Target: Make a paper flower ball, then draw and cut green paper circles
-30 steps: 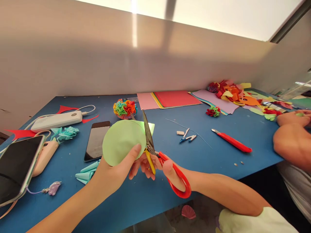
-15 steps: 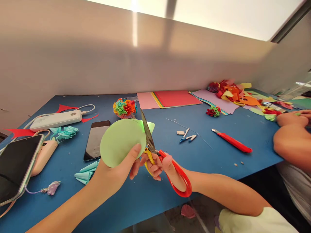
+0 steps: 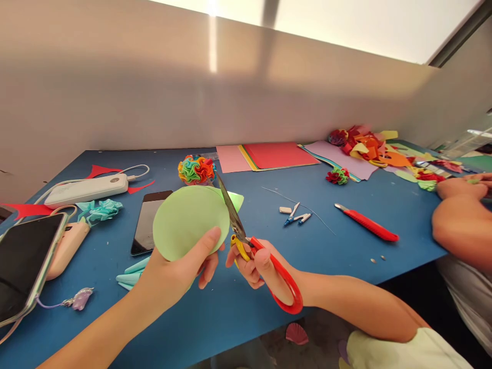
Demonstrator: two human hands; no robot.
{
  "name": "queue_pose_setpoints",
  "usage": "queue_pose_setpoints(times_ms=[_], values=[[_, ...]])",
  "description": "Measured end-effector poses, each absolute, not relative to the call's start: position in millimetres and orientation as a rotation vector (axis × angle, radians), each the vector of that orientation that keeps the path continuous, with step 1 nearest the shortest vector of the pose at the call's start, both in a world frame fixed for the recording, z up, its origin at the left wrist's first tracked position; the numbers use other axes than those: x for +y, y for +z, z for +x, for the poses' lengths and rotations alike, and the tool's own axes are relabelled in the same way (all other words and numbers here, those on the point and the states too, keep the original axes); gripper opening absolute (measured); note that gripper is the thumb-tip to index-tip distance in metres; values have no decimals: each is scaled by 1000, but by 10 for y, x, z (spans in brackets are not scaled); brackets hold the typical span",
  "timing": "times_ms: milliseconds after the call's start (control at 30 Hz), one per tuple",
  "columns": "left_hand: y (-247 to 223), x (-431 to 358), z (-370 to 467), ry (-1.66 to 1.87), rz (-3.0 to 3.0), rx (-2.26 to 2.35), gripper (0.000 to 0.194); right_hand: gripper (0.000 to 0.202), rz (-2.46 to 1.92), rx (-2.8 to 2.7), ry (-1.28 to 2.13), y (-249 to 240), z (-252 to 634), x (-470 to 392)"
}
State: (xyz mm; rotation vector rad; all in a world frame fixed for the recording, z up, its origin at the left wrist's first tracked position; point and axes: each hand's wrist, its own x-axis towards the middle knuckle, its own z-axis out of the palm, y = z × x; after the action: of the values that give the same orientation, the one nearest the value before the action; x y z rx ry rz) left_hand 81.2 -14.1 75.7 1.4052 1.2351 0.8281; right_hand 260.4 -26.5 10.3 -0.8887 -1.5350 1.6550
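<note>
A round light green paper (image 3: 190, 218) is pinched in my left hand (image 3: 192, 259), thumb on top and fingers beneath. My right hand (image 3: 261, 266) is closed on scissors (image 3: 282, 282) with red and yellow handles, their blades pointing up and away along the paper's right edge. A green paper corner (image 3: 235, 201) shows behind the blades. Beyond the green paper sits a multicoloured ruffled paper ball (image 3: 197, 169).
Phones (image 3: 148, 225), a white power bank (image 3: 87, 189) and teal paper pieces lie left. Coloured sheets (image 3: 284, 155) are at the back. A red cutter (image 3: 367, 223), compass parts and paper scraps (image 3: 371, 146) lie right, near another person's arm (image 3: 459, 220).
My left hand has shifted slightly left with the green paper. The scissors have moved a little, and their blades now lean further left along the paper's edge.
</note>
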Motion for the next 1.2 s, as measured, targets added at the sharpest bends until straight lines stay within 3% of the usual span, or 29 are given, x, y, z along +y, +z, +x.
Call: queue_pose_setpoints(times_ms=[500, 800, 1033, 1200], values=[[861, -66, 671, 778, 1335, 1178, 36, 72, -939, -1507, 1673, 92, 2646, -250], [659, -128, 689, 996, 1426, 1187, 37, 74, -877, -1407, 1755, 177, 2568, -241], [684, -124, 780, 974, 1383, 1265, 40, 87, -810, -1737, 1674, 202, 2585, -217], [752, -184, 812, 873, 1458, 1235, 40, 84, -662, -1897, 1573, 255, 2600, -190]])
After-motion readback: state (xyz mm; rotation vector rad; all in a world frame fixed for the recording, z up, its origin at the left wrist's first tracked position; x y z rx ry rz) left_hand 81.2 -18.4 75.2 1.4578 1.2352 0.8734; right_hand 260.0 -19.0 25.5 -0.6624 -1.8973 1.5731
